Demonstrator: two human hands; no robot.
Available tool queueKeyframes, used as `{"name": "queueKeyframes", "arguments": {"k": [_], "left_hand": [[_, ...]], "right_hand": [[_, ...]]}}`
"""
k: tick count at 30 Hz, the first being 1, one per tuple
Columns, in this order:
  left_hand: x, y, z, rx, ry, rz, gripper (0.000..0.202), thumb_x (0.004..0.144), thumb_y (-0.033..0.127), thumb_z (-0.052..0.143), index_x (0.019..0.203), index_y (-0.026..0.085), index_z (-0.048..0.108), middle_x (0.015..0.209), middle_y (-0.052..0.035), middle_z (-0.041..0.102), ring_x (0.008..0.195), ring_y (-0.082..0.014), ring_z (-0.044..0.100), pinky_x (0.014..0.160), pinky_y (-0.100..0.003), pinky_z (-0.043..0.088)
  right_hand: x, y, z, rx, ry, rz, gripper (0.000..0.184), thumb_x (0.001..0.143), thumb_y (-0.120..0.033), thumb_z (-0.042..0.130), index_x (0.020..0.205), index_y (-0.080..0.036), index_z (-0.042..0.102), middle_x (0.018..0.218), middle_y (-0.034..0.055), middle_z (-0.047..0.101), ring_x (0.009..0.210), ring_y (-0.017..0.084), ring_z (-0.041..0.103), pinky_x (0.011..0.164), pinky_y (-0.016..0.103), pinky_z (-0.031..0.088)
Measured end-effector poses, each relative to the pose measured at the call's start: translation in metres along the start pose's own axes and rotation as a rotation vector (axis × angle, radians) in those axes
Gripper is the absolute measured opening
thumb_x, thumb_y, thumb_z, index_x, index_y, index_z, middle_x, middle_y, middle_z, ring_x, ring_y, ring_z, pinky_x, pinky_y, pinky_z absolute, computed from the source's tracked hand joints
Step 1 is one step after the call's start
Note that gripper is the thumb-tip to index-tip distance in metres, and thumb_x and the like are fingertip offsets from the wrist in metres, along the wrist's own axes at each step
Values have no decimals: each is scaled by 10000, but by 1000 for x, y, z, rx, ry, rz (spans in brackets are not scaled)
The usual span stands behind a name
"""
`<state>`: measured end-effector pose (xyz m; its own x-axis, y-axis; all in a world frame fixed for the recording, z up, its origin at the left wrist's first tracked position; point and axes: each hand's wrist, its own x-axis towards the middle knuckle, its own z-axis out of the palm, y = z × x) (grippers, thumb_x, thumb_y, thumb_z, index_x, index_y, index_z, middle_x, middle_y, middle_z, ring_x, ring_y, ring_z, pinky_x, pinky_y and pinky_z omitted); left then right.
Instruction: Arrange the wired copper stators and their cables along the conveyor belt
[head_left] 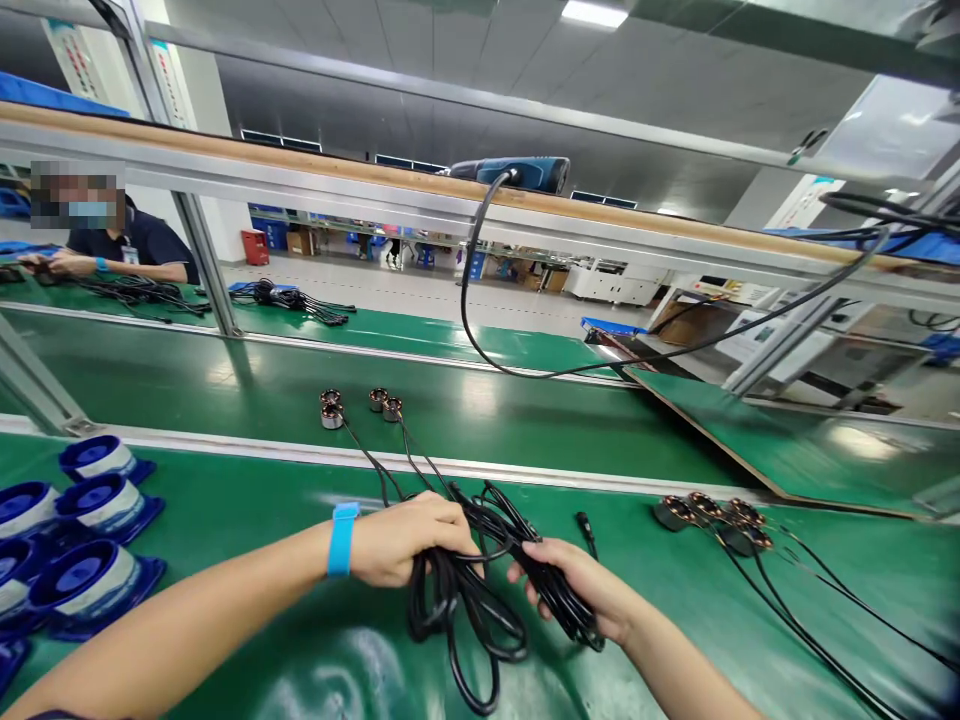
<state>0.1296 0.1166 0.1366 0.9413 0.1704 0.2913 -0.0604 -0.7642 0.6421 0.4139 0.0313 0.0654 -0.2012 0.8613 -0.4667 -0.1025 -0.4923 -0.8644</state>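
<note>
Nearest the camera, over the green mat (247, 520), both hands meet on a bundle of black cable (480, 580). The left hand (409, 540), with a blue wristband (343, 538) on its wrist, is curled shut over the top of the coils, fingers wrapped round several strands. The right hand (581, 590) lies palm up beneath the right end of the bundle, fingers half closed round a thick bunch of loops, and the lower loops hang slack onto the mat. A small black plug (585, 525) sticks up just beyond the right hand.

By the look of it, the step in hand is gathering the loose cable into a tidy coil. The next move seems to call for the left hand to hold the loops firm while the right feeds in more strand without tangling it.

At the near left edge stand blue spools (97, 500) with white windings. To the right, a cluster of small copper-wound motors (712, 515) rests on the mat, its black leads running off to the near right.

Farther off, two strands run from the bundle to four small round motors (360, 405) on the belt (525, 410). Beyond that, at the far left, another person (127, 250) works on black wires, and a blue tool (517, 172) lies on the overhead rail (300, 190), its cord drooping down.
</note>
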Motion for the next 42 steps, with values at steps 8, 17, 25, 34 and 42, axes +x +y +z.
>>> {"name": "queueKeyframes", "arguments": {"k": [8, 17, 25, 34, 42], "left_hand": [[-25, -34, -30, -210, 225, -131, 532, 953, 652, 449, 1203, 241, 675, 949, -105, 644, 838, -245, 624, 736, -386, 536], [-14, -2, -62, -126, 250, -51, 463, 1000, 523, 492, 1420, 332, 540, 1148, -94, 617, 1040, -254, 593, 944, -406, 507], [16, 7, -20, 169, -109, 24, 516, 974, 366, 562, 1478, 318, 464, 1238, -120, 605, 1152, -283, 572, 1005, -413, 473], [-74, -138, -108, 532, 328, -779, 720, 890, 491, 505, 1532, 205, 346, 1492, -186, 433, 1399, -404, 405, 1145, -609, 366], [-83, -220, -117, 562, 220, -1006, 1112, 745, 526, 748, 1603, 213, 115, 1616, -179, 254, 1426, -352, 401, 1176, -477, 385]], "right_hand": [[-20, -28, -21, -676, 440, -480, 744, 911, -622, 580, 1495, -199, 399, 1537, 163, 438, 1439, 280, 406, 1231, 497, 274], [6, -73, 94, -607, 42, -712, 290, 1031, -400, 450, 1122, -184, 620, 1001, 27, 663, 869, 169, 636, 819, 260, 513], [-144, -73, 19, -1398, 503, -422, 430, 956, -462, 581, 1350, -288, 595, 1039, 72, 714, 876, 263, 661, 768, 362, 487], [-77, 28, 41, -1465, 470, -180, 1333, 639, -813, 758, 1642, -210, 119, 1663, 196, 155, 1539, 403, 122, 1227, 632, 153], [-9, 46, 77, -1530, 445, -22, 1211, 683, -456, 775, 1641, -193, 83, 1586, 271, 303, 1423, 461, 343, 1143, 651, 246]]}}
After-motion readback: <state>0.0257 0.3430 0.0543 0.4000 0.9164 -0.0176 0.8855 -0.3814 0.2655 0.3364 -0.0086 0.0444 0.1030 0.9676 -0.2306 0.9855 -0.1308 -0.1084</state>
